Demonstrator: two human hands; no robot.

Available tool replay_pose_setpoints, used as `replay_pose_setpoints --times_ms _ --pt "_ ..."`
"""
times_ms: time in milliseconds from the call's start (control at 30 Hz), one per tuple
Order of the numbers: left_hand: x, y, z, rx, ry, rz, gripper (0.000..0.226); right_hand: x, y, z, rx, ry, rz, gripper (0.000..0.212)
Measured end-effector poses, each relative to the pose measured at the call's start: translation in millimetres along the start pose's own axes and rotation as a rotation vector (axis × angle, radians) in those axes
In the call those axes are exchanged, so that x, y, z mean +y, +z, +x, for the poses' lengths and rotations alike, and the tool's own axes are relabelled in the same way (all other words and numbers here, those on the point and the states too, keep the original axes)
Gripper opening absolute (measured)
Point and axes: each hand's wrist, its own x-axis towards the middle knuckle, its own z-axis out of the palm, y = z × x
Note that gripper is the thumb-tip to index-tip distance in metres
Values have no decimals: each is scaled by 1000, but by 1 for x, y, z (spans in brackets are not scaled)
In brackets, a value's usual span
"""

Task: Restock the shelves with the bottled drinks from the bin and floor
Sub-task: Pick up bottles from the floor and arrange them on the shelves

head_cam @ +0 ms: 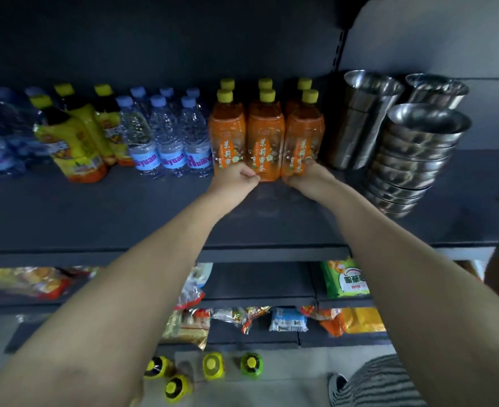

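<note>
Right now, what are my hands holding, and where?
Left hand grips the left orange tea bottle at its base; right hand grips the right orange tea bottle at its base.

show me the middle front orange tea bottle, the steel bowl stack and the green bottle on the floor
middle front orange tea bottle (265, 148): head view, on its label
steel bowl stack (412, 160): head view, side of upper bowls
green bottle (251, 362): head view, on its yellow cap
</note>
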Motion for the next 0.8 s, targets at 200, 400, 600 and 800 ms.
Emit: replay_pose_setpoints --times_ms 200,400,600,800 --pt "-16 -50 -64 -16 28 88 22 -35 -2 -61 -56 -68 -97 40" --pt "-41 -106 -144 -4 94 319 31 -68 19 -141 -23 -123 -247 52" --pt "-56 -171 -234 -38 122 515 39 -111 51 -230 -40 -108 -377 60" --pt "-73 -204 -304 -68 135 602 40 -130 82 -304 -65 -56 -577 67"
